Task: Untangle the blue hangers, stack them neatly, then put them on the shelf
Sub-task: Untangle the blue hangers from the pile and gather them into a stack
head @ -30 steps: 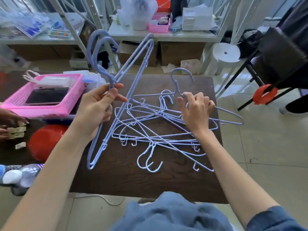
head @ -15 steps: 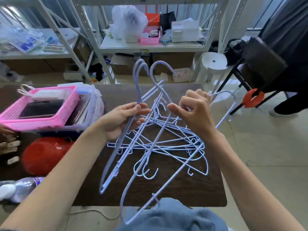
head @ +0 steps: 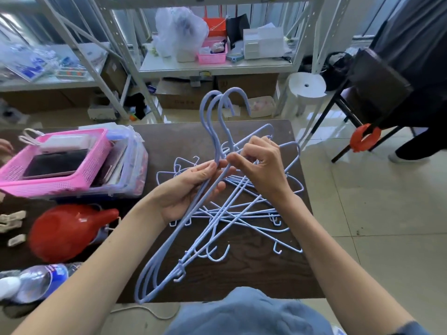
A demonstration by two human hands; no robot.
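Three pale blue wire hangers [head: 219, 122] stand nearly upright above the dark wooden table [head: 242, 269], hooks up and lined together. My left hand [head: 193, 189] grips their necks from the left. My right hand [head: 260, 170] pinches the neck of the rightmost hanger against the other two. Their lower ends reach the table's front edge. Under both hands lies a tangled pile of blue hangers [head: 249, 213], crossing each other flat on the table. The white metal shelf [head: 215, 67] stands behind the table.
A pink basket [head: 79, 175] sits on a clear bin at the table's left, with a red pot [head: 65, 230] and a plastic bottle [head: 41, 281] in front. A white stool [head: 307, 85] and a person by a black chair [head: 377, 93] are at the right.
My right hand lifted a hanger out of the pile and brought it against the two in my left hand; the hooks now line up together.
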